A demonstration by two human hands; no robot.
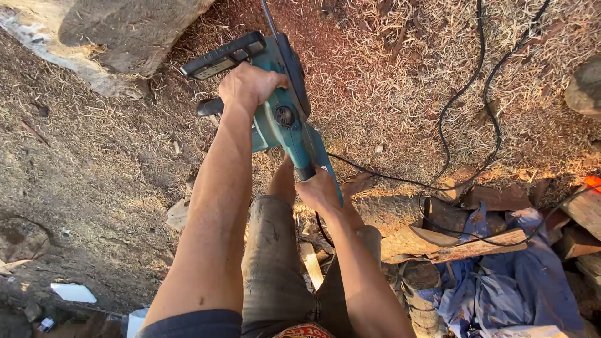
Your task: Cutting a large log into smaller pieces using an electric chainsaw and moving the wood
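I hold a teal electric chainsaw [285,112] with both hands over ground covered in sawdust. My left hand [249,84] grips its black front handle near the top. My right hand [317,189] is closed around the rear handle, lower and nearer my body. The saw's thin bar [268,15] points away from me toward the upper edge of the view. A black power cord [451,119] runs from the saw's rear across the sawdust to the right. My legs in dark shorts [272,263] are below the saw.
A large log [125,31] lies at the upper left. Cut wood pieces [451,231] and a blue cloth [513,281] lie at the lower right. Another log end [585,87] sits at the right edge. White scraps [74,292] lie at the lower left.
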